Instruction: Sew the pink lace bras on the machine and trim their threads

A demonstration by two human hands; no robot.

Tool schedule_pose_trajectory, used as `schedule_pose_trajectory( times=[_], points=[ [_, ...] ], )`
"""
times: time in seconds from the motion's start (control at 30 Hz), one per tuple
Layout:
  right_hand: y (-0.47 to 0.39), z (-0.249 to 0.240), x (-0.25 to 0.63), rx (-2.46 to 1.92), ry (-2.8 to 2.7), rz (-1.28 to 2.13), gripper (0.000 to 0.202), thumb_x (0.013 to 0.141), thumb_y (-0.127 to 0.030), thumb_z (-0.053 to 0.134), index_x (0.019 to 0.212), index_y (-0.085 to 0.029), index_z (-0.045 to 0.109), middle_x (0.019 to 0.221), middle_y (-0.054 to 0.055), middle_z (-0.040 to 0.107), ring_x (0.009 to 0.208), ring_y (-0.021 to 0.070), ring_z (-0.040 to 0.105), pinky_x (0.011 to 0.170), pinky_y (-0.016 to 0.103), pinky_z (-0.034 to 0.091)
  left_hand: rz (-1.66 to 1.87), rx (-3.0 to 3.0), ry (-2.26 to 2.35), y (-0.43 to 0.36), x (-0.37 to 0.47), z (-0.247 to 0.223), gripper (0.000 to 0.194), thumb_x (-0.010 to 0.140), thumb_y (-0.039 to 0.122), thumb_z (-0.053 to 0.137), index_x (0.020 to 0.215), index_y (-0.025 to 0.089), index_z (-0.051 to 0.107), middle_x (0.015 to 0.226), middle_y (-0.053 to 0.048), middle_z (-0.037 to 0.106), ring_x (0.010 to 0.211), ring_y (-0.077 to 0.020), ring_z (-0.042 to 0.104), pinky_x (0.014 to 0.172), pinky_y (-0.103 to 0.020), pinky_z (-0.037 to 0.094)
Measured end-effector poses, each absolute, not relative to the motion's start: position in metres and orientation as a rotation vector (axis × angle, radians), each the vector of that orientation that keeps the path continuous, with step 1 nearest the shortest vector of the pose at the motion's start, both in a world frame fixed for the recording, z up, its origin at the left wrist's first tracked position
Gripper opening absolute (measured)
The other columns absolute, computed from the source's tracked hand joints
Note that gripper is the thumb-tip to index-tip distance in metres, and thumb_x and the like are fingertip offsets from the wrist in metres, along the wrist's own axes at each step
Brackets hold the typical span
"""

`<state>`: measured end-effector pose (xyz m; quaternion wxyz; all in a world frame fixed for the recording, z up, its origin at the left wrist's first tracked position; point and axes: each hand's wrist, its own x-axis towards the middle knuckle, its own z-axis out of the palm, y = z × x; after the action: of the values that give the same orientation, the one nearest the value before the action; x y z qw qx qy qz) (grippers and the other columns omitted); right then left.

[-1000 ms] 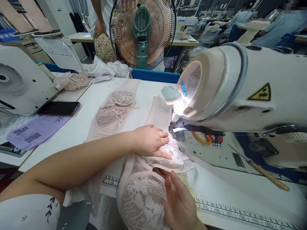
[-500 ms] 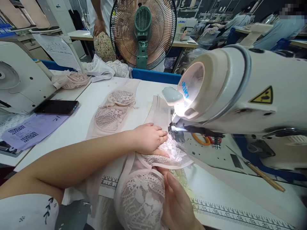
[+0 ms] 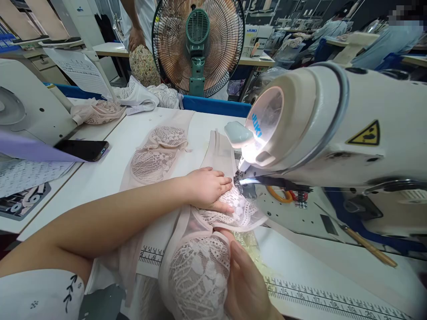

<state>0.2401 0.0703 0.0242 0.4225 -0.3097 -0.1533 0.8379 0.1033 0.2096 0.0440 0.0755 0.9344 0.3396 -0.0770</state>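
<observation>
A pale pink lace bra (image 3: 200, 275) lies across the machine table, its far band running under the presser foot of a sewing machine (image 3: 320, 124). My left hand (image 3: 210, 189) rests flat on the lace just left of the needle area, fingers stretched out and pressing the cloth. Below it, my right hand (image 3: 247, 278) grips the bra's edge between the cups, thumb on top and fingers underneath. The near cup bulges upward beside that thumb. The machine's lamp lights the stitching spot.
Another lace piece (image 3: 156, 155) lies behind my left forearm. To the left are a phone (image 3: 85, 149), a raised purple sheet (image 3: 30, 146) and a second machine (image 3: 26, 102). Wooden-handled tweezers (image 3: 370, 246) lie right. Behind the table stand a fan (image 3: 198, 49) and a person (image 3: 135, 26).
The purple sheet on the left has lifted and folded over, uncovering papers beneath and partly covering the phone. The bra and both hands have shifted only very slightly.
</observation>
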Motion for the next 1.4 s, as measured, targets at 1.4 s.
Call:
schedule_pose_trajectory(
  times=[1.4],
  points=[
    [0.128,0.0,0.336,-0.87,-2.466,-0.192,0.026,0.094,-0.026,0.046,0.098,-0.017,0.071,0.112,0.01,0.069,0.11,0.0293,0.057,0.084,0.043,0.046,-0.018,3.201,0.768,0.145,0.102,0.034,0.037,0.098,0.03,0.038,0.125,0.013,0.057,0.129,-0.011,0.058,0.099,-0.0214,0.058,0.081,-0.034,0.048]
  ],
)
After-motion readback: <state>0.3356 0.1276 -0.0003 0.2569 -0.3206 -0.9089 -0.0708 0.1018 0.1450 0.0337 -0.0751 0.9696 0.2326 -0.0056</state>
